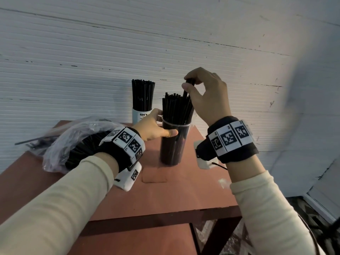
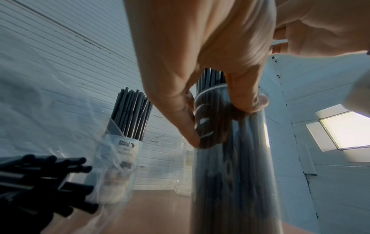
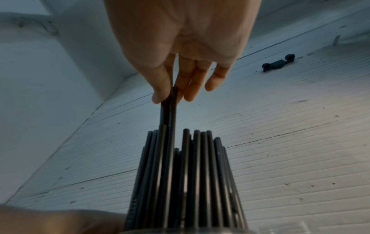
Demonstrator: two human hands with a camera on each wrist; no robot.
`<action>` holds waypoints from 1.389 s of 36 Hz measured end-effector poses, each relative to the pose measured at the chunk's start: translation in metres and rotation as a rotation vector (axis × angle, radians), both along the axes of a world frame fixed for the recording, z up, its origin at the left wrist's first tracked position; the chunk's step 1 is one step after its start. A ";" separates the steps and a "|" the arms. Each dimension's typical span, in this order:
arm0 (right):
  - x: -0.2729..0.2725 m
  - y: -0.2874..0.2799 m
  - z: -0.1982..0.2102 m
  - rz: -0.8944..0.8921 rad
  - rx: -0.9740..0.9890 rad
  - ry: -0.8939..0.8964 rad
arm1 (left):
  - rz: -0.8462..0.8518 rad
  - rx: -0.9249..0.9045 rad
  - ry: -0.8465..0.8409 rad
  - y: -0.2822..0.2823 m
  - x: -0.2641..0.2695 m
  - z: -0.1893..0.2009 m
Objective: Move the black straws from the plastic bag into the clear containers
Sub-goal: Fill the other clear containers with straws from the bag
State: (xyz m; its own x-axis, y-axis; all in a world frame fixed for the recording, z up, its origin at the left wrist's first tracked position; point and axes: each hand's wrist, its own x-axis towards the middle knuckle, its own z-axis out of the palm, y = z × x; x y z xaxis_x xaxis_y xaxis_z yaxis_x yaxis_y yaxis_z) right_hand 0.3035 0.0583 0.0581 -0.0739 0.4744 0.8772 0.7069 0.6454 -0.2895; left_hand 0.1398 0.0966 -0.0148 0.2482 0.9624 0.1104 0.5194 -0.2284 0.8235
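A person's right hand (image 1: 206, 94) is pinching a few thin black plastic straws (image 1: 186, 89) between thumb and fingers near their top ends, the exact count being too blurred to tell; the other fingers are lying close together beside the pinch. The pinched straws are standing nearly upright, long axis vertical, tops leaning slightly toward one o'clock, their lower ends sunk among the bundle already standing in a tall clear plastic cylinder (image 1: 174, 144) at the centre of the reddish-brown table (image 1: 184, 190). That cylinder is packed with upright black straws (image 1: 176, 109) fanning out above its rim.

The left hand (image 1: 154, 127) is gripping the cylinder just below the rim, thumb across the near wall and fingers curling round the far side.

At eleven o'clock from it, against the white ribbed wall (image 1: 73, 52), a second container with a white printed label (image 1: 140, 115) is holding another upright bundle. At nine o'clock, a crumpled clear plastic bag (image 1: 60, 142) is lying on its side with more black straws inside, horizontal, open ends facing the cylinder. In the left wrist view a third clear vessel (image 2: 183, 167) is standing behind the cylinder, its contents unclear.
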 end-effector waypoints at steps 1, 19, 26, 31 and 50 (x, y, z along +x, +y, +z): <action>0.000 0.001 0.000 -0.006 -0.006 -0.011 | 0.001 0.000 0.002 0.000 0.000 0.000; 0.000 0.015 -0.026 -0.027 -0.067 -0.035 | -0.004 -0.007 -0.052 -0.002 -0.002 -0.001; -0.001 0.006 -0.045 0.019 -0.042 -0.078 | 0.009 -0.013 -0.065 -0.003 0.001 0.000; 0.000 0.003 -0.045 0.038 -0.120 -0.072 | 0.009 -0.009 -0.078 -0.004 0.001 0.000; 0.002 0.004 -0.051 0.035 -0.177 -0.086 | -0.029 0.007 -0.134 -0.001 0.000 -0.003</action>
